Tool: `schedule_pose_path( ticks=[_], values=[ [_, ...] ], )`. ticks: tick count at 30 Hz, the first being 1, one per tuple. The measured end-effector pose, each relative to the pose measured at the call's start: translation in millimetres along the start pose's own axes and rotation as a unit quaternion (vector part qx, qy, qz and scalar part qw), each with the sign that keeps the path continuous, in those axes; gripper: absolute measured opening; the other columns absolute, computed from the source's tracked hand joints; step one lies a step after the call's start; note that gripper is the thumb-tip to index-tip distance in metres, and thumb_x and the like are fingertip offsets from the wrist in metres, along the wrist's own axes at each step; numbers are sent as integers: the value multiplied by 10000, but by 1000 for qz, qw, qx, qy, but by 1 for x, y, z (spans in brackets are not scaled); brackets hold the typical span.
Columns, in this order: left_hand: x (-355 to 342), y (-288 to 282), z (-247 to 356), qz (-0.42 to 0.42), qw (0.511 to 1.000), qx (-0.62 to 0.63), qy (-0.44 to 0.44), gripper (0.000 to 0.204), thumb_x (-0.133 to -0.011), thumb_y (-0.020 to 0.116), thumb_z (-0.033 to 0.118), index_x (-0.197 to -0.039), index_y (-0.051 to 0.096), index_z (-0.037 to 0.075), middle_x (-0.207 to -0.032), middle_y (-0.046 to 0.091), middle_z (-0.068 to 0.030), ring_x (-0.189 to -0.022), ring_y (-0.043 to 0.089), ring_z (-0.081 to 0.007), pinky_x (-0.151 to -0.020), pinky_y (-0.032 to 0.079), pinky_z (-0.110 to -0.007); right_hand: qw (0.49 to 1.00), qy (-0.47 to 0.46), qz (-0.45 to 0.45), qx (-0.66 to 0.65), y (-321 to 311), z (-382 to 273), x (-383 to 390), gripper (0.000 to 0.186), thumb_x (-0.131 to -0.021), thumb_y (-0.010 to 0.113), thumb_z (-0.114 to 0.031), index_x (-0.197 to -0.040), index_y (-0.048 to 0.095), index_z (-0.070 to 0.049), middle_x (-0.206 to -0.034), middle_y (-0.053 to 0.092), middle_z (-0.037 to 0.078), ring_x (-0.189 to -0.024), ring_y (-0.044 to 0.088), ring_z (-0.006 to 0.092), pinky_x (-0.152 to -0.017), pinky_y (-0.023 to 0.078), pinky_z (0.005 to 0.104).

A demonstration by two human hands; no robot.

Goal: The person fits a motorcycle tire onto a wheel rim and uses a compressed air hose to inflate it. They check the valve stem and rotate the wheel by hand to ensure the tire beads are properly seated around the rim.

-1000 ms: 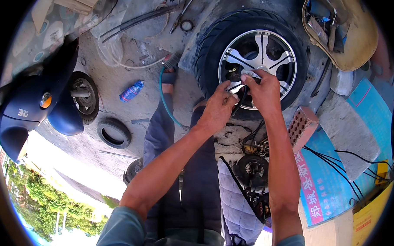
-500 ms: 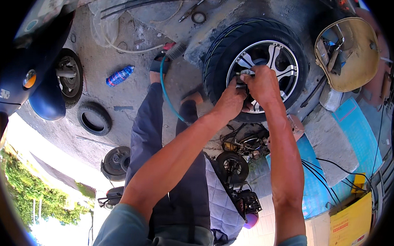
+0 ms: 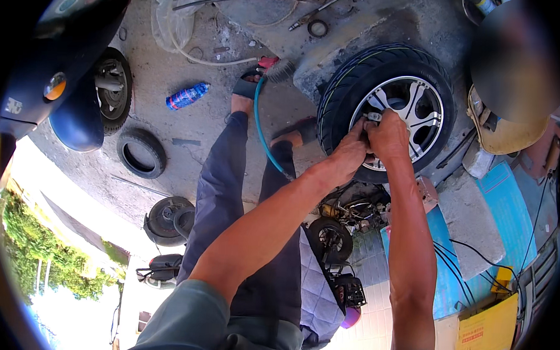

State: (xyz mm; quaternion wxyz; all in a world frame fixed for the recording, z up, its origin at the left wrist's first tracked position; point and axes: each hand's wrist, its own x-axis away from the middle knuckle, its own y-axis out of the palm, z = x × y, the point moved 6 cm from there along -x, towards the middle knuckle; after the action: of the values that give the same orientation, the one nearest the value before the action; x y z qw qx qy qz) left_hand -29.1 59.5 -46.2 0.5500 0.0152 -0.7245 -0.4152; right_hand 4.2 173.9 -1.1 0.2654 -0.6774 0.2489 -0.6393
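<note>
Looking heavy, wheel (image 3: 415,96) is likely needing tread (image 3: 335,97) grip; fitting (image 3: 373,116) is being pinched by right hand (image 3: 389,137); left hand (image 3: 350,151): can't tell.

I see matt, grooved rubber on the tyre (image 3: 345,100) and shiny, smooth metal on its wheel (image 3: 414,95). My trousers (image 3: 222,164) are dull cloth. The floor (image 3: 171,123) looks like rough concrete.
</note>
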Motion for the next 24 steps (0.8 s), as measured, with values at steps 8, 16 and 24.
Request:
schedule_pose_path(
  ticks=[8, 16, 24],
  values=[
    [78, -35, 92, 11, 891, -438, 122, 323, -1034, 443, 52, -1313, 589, -19, -1021, 705, -100, -867, 673, -164, -826, 551, -297, 993, -8, 116, -19, 19, 13, 17, 287, -938, 650, -200, -917, 583, 79, -834, 675, 330, -805, 681, 488, -723, 537, 534],
    [50, -223, 232, 245, 626, -689, 272, 455, -884, 631, 115, -1314, 569, -19, -1179, 670, -242, -1113, 647, -422, -960, 519, -453, 973, 25, 219, -68, 41, 9, 25, 247, -935, 662, -162, -971, 571, 66, -872, 659, 291, -797, 670, 465, -696, 535, 518],
    [-63, -262, 245, 47, 510, -822, 249, 760, -780, 773, 202, -1452, 474, 9, -1422, 541, -270, -1335, 497, -443, -1113, 433, -466, 938, 85, 335, 8, 45, -5, 32, 262, -916, 698, -181, -1019, 580, 29, -924, 650, 250, -849, 664, 445, -723, 523, 501]
  ],
)
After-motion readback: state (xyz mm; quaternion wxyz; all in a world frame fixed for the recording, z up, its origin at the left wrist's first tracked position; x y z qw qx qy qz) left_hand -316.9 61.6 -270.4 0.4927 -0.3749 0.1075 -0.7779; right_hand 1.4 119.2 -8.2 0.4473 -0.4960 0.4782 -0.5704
